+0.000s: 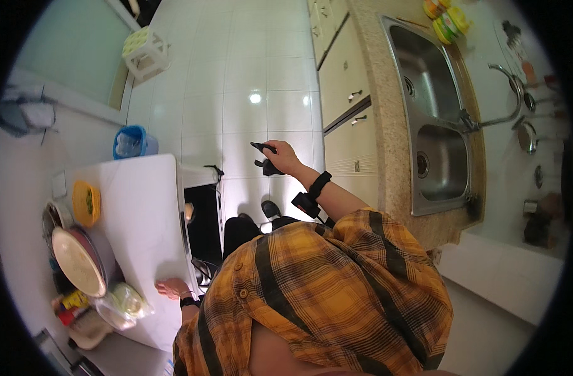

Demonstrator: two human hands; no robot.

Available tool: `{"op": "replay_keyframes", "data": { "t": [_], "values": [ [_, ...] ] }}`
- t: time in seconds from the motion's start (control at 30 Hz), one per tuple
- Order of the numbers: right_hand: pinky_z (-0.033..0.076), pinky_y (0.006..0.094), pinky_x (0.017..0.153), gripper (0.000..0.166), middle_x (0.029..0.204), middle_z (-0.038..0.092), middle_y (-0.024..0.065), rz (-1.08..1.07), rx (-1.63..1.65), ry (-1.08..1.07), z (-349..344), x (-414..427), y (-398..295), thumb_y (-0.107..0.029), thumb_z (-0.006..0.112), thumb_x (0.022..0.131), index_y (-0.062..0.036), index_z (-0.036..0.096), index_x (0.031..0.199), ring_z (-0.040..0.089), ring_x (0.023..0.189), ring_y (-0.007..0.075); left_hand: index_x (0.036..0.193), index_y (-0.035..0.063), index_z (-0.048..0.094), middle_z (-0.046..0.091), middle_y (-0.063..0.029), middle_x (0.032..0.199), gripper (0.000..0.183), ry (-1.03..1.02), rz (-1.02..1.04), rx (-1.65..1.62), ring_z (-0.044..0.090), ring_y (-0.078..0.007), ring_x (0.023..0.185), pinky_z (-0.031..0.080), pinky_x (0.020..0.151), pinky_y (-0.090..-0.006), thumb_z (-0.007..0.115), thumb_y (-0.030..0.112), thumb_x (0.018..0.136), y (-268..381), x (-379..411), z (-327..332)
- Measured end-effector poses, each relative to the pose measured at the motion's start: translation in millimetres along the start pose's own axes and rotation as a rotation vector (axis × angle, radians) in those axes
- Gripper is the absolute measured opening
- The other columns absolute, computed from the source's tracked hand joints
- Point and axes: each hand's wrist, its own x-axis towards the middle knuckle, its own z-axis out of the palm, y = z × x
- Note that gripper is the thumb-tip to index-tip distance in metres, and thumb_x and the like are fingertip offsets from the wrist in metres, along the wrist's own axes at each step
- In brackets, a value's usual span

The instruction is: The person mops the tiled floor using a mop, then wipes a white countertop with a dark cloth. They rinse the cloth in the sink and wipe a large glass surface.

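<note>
My right hand (285, 158) reaches out over the tiled floor, its fingers closed around a small black object (262, 147). A pointed end of it sticks out past the fingertips, and another black part (270, 168) shows below the hand; what it is exactly cannot be told. My left hand (172, 288) rests near the edge of a white tabletop (141, 202), with nothing seen in it. Close by on that top lie a clear plastic bag of pale green food (130, 301) and a large pot (80, 261) with a cream-coloured top.
A yellow basket (86, 203) with greens stands on the tabletop. Beyond it are a blue bin (135, 142) and a white plastic stool (145, 52). On the right, a stone counter (394, 155) holds a double steel sink (444, 162) with a faucet (495, 121), above cream cabinets (345, 77).
</note>
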Motion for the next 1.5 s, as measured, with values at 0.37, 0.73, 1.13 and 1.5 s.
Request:
{"op": "replay_keyframes", "data": {
  "t": [0.37,0.73,1.13,1.5],
  "values": [
    [0.048,0.0309,0.066,0.027,0.077,0.065,0.0088,0.049,0.147,0.304,-63,21,-24,-0.021,0.058,0.086,-0.0002,0.066,0.101,0.059,0.069,0.0168,0.12,-0.0019,0.05,0.05,-0.0209,0.126,0.042,0.131,1.015,-0.823,0.046,-0.0358,0.12,0.035,0.105,-0.0421,0.054,-0.004,0.078,300,39,-108],
    [0.047,0.0269,0.088,0.039,0.104,0.065,0.0066,-0.121,0.55,-0.045,-75,81,-203,-0.02,0.068,0.085,-0.001,0.06,0.118,0.06,0.095,0.0127,0.124,-0.0005,0.046,0.059,-0.0085,0.111,0.053,-1.4,1.518,-1.083,0.056,-0.0144,0.097,0.047,0.083,-0.0276,0.068,0.016,0.079,510,-101,-275],
    [0.048,0.0291,0.085,0.051,0.106,0.061,0.0089,-0.047,0.462,0.45,-168,69,-137,-0.018,0.068,0.079,0.0016,0.051,0.123,0.057,0.095,0.0153,0.102,-0.0048,0.06,0.061,-0.002,0.087,0.049,-1.749,1.517,-0.922,0.053,-0.0073,0.077,0.046,0.067,-0.0225,0.039,0.04,0.1,629,-213,-320],
    [0.048,0.0253,0.08,0.041,0.102,0.062,0.0059,-0.058,0.825,0.756,-319,73,-113,-0.032,0.051,0.097,0.0034,0.054,0.116,0.058,0.089,0.0115,0.105,0.0008,0.06,0.065,-0.0045,0.094,0.034,-1.971,1.382,-0.842,0.061,-0.011,0.082,0.049,0.071,-0.0258,0.046,0.031,0.098,746,-365,-414]
  ]
}}
